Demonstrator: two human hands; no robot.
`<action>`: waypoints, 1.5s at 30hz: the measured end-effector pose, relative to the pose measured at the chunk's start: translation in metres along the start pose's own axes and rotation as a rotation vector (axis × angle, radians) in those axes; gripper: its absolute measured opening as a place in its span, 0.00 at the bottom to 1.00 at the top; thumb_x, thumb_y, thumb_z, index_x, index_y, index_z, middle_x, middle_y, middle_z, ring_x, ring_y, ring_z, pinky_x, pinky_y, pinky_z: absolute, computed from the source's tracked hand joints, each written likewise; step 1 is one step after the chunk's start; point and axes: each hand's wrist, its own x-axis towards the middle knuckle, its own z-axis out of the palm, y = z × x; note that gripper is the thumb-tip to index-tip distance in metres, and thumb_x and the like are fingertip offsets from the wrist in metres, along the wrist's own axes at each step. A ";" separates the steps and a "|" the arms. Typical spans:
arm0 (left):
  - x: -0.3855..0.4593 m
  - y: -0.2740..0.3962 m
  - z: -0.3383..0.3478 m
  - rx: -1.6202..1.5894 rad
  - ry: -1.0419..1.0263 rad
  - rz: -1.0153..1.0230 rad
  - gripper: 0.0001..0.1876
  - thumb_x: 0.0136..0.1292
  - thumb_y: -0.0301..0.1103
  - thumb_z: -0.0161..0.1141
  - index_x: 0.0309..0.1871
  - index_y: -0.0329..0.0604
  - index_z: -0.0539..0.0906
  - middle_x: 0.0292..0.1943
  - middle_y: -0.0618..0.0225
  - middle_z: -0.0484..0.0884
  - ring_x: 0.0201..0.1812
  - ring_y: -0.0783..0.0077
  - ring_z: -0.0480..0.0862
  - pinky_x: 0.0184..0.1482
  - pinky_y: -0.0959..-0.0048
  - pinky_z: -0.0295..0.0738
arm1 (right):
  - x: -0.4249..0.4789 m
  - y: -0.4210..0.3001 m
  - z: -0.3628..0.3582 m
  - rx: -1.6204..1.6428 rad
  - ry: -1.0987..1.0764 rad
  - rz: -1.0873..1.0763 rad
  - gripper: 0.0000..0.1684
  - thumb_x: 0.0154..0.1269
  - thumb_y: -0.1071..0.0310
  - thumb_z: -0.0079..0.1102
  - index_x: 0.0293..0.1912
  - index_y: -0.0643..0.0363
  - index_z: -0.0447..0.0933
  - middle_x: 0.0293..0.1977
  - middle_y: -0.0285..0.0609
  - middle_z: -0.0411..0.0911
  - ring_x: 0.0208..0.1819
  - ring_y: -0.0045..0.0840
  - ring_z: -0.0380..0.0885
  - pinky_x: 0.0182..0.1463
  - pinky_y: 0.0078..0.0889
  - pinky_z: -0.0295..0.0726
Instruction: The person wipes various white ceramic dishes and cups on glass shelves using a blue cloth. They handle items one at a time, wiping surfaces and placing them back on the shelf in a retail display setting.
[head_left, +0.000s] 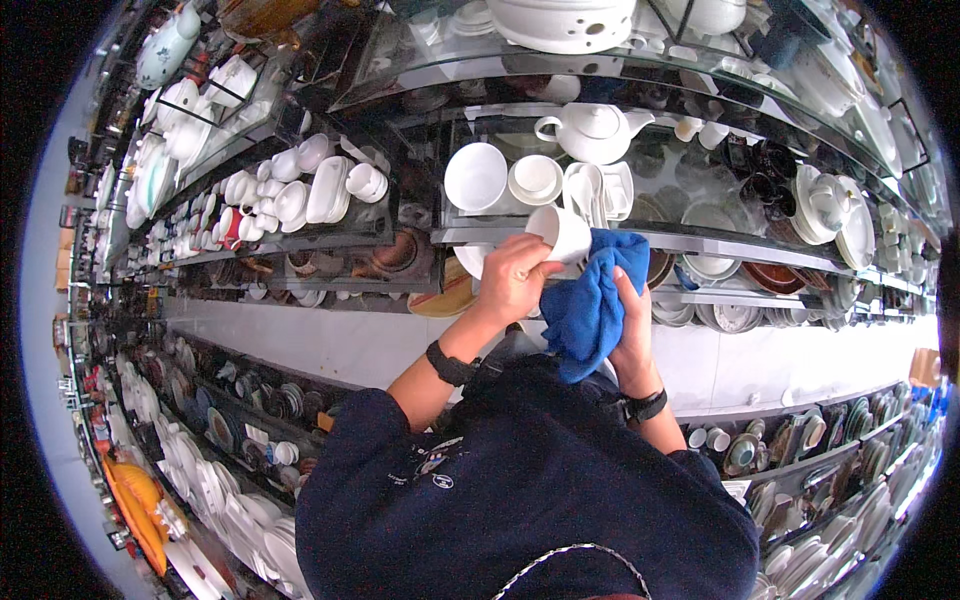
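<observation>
My left hand (514, 279) grips a white ceramic cup (561, 232) by its side, tilted in front of the glass shelf. A bunched blue cloth (596, 307) hangs from my right hand (634, 330), whose thumb presses on its front. The cloth's upper edge lies close beside the cup; whether they touch I cannot tell. Just beyond the cup, on the shelf, stand a white bowl (475, 177), a smaller bowl on a saucer (535, 177) and several white ceramic spoons (585, 189). Behind them sits a white teapot (596, 132) with its lid on.
The glass shelf's front edge (712, 251) runs just past my hands. Overhead, another shelf holds a large white pot (562, 22). White cups and dishes (289, 202) crowd the left shelf; a lidded pot on stacked plates (825, 202) stands right. Racks of plates (225, 487) line the aisle behind me.
</observation>
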 end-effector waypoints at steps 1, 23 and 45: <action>0.003 -0.009 -0.012 0.025 0.000 -0.037 0.10 0.53 0.25 0.75 0.35 0.34 0.83 0.36 0.53 0.86 0.40 0.49 0.86 0.42 0.60 0.81 | -0.003 0.002 0.001 -0.009 -0.024 0.000 0.19 0.74 0.63 0.64 0.58 0.62 0.75 0.47 0.39 0.83 0.44 0.24 0.85 0.51 0.30 0.86; 0.073 -0.168 -0.064 0.364 -0.177 0.097 0.06 0.61 0.30 0.68 0.35 0.37 0.86 0.36 0.53 0.87 0.43 0.47 0.86 0.48 0.54 0.80 | -0.036 0.046 0.033 0.124 0.299 0.034 0.20 0.79 0.52 0.56 0.58 0.57 0.76 0.45 0.39 0.84 0.44 0.26 0.85 0.53 0.36 0.86; 0.051 -0.192 -0.046 0.550 -0.291 0.151 0.10 0.68 0.35 0.64 0.41 0.37 0.86 0.39 0.54 0.87 0.47 0.51 0.86 0.69 0.53 0.70 | -0.006 0.029 0.007 0.174 0.123 0.039 0.21 0.79 0.53 0.58 0.58 0.58 0.76 0.45 0.37 0.83 0.44 0.23 0.84 0.54 0.33 0.86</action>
